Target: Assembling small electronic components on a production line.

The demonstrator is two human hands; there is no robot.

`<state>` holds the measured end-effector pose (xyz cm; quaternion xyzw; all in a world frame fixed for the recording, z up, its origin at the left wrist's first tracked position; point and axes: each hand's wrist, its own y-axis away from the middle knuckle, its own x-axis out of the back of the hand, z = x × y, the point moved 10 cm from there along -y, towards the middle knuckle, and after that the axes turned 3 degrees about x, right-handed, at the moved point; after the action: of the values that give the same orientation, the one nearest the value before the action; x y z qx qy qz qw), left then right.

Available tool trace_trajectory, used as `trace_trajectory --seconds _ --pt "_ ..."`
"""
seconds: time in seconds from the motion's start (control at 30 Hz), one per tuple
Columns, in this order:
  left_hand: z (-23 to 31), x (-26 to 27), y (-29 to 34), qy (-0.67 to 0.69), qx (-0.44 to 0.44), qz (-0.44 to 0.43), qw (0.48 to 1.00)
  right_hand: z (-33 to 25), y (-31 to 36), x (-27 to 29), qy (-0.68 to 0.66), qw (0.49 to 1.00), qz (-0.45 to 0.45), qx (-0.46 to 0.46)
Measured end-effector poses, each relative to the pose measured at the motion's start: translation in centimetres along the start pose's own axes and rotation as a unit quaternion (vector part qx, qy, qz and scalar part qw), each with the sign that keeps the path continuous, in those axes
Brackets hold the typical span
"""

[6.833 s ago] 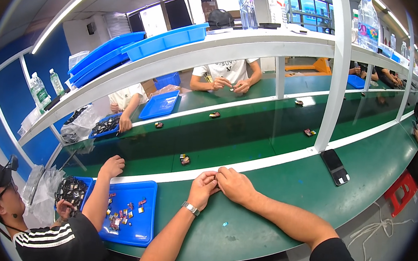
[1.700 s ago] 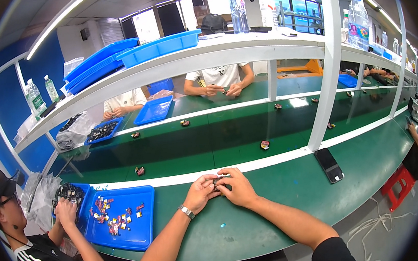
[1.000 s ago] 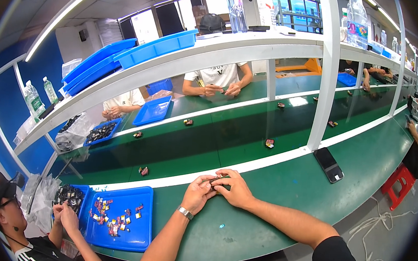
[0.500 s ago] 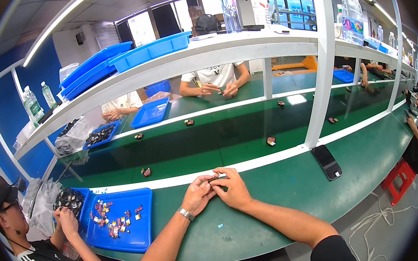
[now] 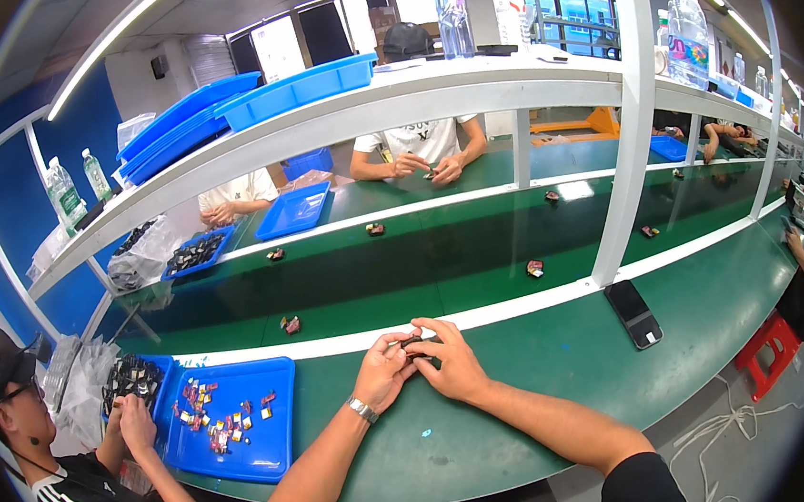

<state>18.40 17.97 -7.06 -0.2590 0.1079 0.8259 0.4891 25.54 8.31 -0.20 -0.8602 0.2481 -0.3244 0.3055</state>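
Note:
Both my hands meet over the green bench, fingertips pinched together around a small dark part (image 5: 410, 344). My left hand (image 5: 382, 374), with a metal watch at its wrist, steadies it from the left. From the right, my right hand (image 5: 454, 366) presses on it with bent fingers. Fingers cover most of the part, so its exact kind cannot be made out. To the left of my forearm lies a blue tray (image 5: 254, 463) holding several small red, yellow and silver pieces (image 5: 219, 426).
A black phone (image 5: 634, 313) lies right of my hands. Beyond a white rail runs a green belt (image 5: 438, 278) carrying scattered small parts (image 5: 535, 268). A white post (image 5: 625, 175) supports the overhead shelf. At left, a co-worker (image 5: 16, 399) handles something beside a bin of black pieces (image 5: 135, 376).
My hands stay together on the small part with only slight finger movement. The view has shifted a little, and the parts on the belt sit slightly farther right.

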Motion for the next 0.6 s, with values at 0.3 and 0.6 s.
trace_trajectory --seconds 0.3,0.6 --pt "0.0 -0.4 0.2 -0.009 0.008 0.005 1.0 -1.3 -0.4 0.6 0.07 0.996 -0.005 0.055" --pt "-0.5 -0.2 0.3 -0.035 0.042 0.052 0.997 -1.5 -0.9 0.8 0.125 0.99 0.022 0.068"
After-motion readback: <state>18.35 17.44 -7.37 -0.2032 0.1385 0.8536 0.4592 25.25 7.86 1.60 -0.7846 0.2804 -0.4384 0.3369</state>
